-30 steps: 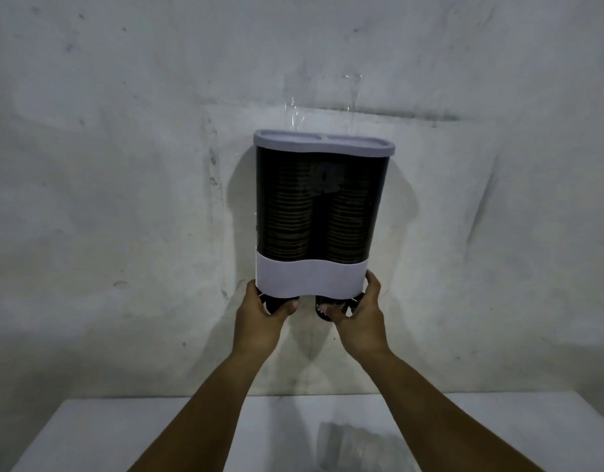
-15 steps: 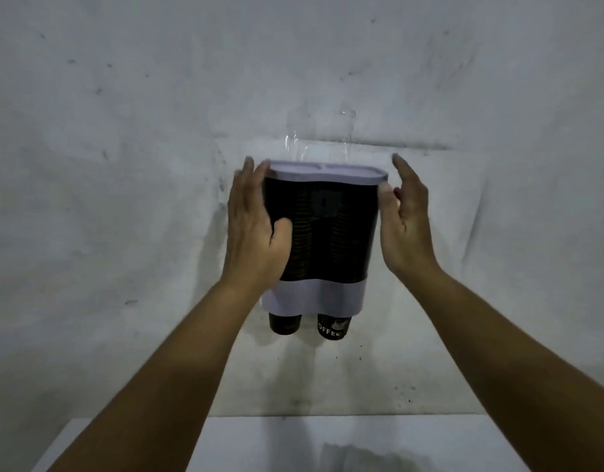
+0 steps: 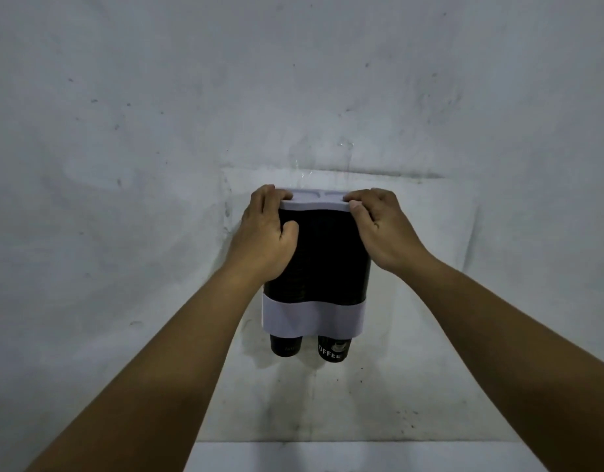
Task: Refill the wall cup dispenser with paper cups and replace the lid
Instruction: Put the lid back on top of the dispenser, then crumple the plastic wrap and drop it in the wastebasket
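Observation:
The cup dispenser hangs on the wall, a dark clear body with a pale band across its bottom. A pale lid sits on its top. Two black paper cups poke out underneath, the right one printed with white letters. My left hand wraps the dispenser's upper left side, fingers curled over the lid's left end. My right hand grips the lid's right end, thumb under its edge and fingers on top.
A rough, stained white wall fills the view. A strip of clear tape runs above the dispenser. The far edge of a white table shows at the bottom.
My hands rose from the cups under the dispenser to its sides, then closed onto the two ends of the lid. The view tilted upward, so less table shows.

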